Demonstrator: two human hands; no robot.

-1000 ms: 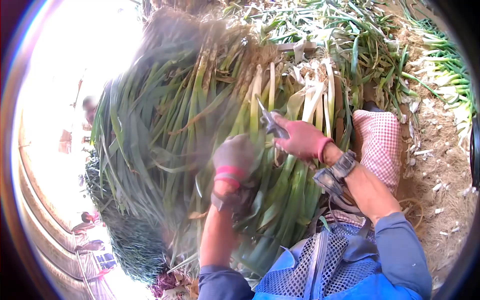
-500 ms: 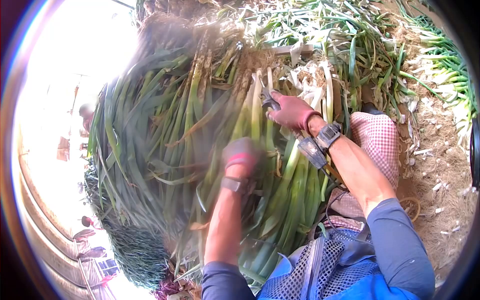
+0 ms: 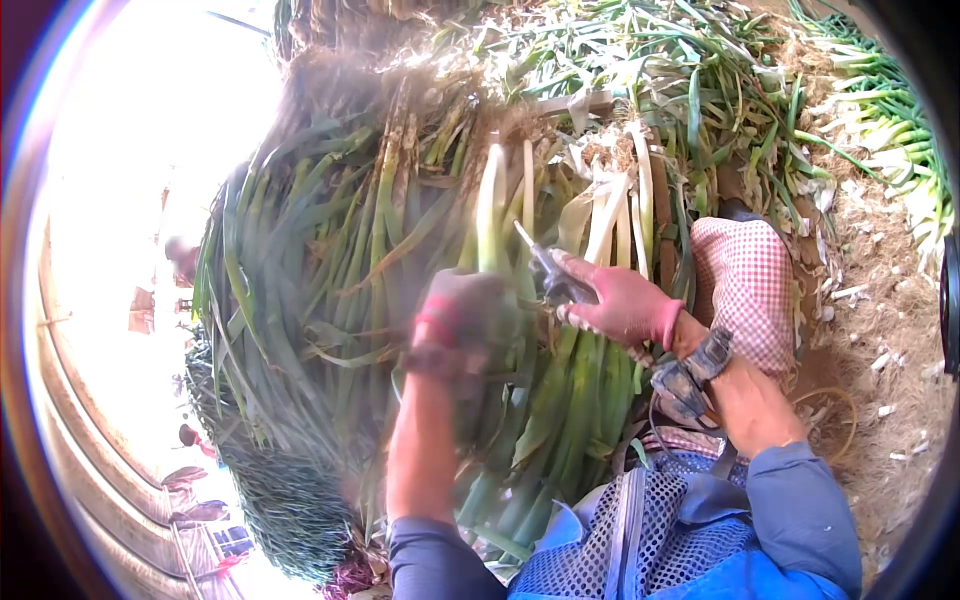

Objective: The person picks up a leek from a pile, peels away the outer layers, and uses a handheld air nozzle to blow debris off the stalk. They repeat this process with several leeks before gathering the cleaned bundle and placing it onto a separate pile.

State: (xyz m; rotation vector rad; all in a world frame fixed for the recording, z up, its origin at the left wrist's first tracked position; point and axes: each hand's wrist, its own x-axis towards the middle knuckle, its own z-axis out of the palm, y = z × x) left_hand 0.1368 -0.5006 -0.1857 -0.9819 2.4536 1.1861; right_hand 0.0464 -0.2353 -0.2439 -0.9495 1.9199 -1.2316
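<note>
White at its top end and light green below, one thick stalk (image 3: 487, 215) lies before me, among other long stalks, with its lower part going behind or under my left hand (image 3: 465, 305). That hand, in a grey glove with a red cuff, is blurred; it seems curled, but I cannot tell whether it grips the stalk. My right hand, in a red glove (image 3: 625, 300), is closed firmly around a dark tool (image 3: 560, 280), whose thin tip points up and to the left, beside the thick stalk and apart from it.

To my judgement, the step in hand is the cleaning of this one stalk with the tool, while the left hand manages the green part. The next move, I think, calls for a steady left hand and for the tip kept near the white part, away from my own fingers. Whether air or something else comes from the tip, I cannot see.

Compared with half a second ago, the right hand and the tool are lower, nearer to my body; then the tip was up by the white ends. The left hand is a little more to the left. The thick stalk now shows whiter and more separate from the brown roots (image 3: 510, 122) above it. On the left side, the heap of green leaves (image 3: 290, 260) lies much as before.
</note>
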